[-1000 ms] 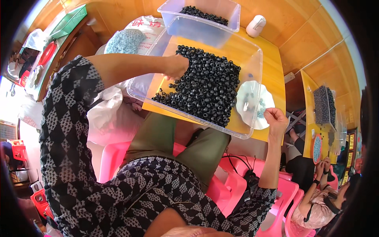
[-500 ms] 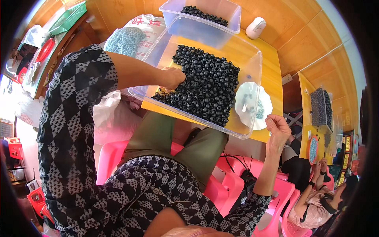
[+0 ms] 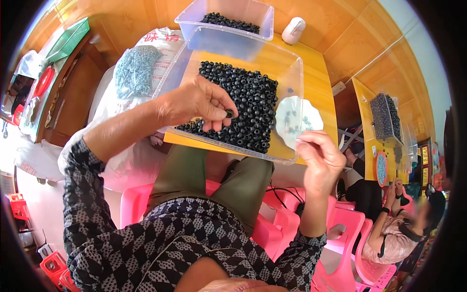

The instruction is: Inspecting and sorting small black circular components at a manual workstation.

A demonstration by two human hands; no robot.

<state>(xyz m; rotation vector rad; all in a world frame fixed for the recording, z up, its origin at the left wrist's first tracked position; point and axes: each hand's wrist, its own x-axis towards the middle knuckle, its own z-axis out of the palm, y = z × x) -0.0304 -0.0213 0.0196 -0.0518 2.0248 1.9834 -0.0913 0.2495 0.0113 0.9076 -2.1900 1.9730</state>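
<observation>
A wide clear plastic bin [image 3: 168,83] holds a thick layer of round black beads [image 3: 248,102] with holes through them. Over its left part, my left hand [image 3: 202,104] pinches a single black bead [image 3: 229,113] between thumb and fingertips. By the bin's near right corner I hold up my right hand [image 3: 321,160], thumb and forefinger pressed together; whatever is between them is too small to make out. Just beyond it lies a scalloped white plate [image 3: 314,117] with small, pale bluish pieces on it, partly seen through the bin wall.
Behind stands another clear bin [image 3: 182,22] of black beads, beside a pinkish-white container [image 3: 293,30]. A bag of pale blue pieces [image 3: 136,72] rests on white sacks at left. On the right, a person [image 3: 394,238] sits at another yellow table [image 3: 365,112].
My left hand has lifted from among the beads and moved right, now with one bead in its fingertips. My right hand stays pinched near the plate. The view has shifted slightly.
</observation>
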